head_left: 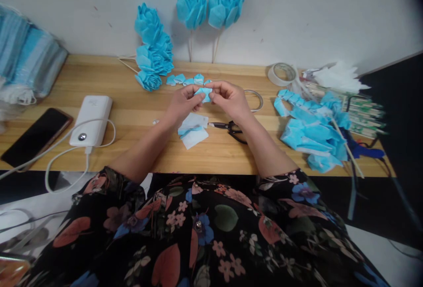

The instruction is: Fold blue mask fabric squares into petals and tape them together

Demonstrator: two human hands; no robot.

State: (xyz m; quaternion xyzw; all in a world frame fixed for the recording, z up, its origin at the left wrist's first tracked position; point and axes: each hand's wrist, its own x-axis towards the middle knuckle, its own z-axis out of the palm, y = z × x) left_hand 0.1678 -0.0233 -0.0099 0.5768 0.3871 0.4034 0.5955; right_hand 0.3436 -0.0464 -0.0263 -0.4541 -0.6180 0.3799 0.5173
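Between my two hands is a small blue petal [205, 94], apparently of thin paper-like material. My left hand [185, 102] pinches its left side with thumb and fingers. Its right side is gripped by my right hand [229, 97], thumb against fingertips. Just beyond my fingers lies a row of folded blue petals [188, 81]. Nearer me are white and blue cut pieces [194, 137], with black-handled scissors [222, 125] to their right, partly hidden by my right wrist. A roll of tape [257, 101] lies beside my right hand.
Blue flowers [153, 49] lie at the back left; two stemmed flowers [191, 9] lean on the wall. A power bank [94, 117], phone [36, 137] and packed masks [29, 53] are left. Clear tape [282, 74], crumpled blue material [313, 139] and a blue glue gun [363, 149] are right.
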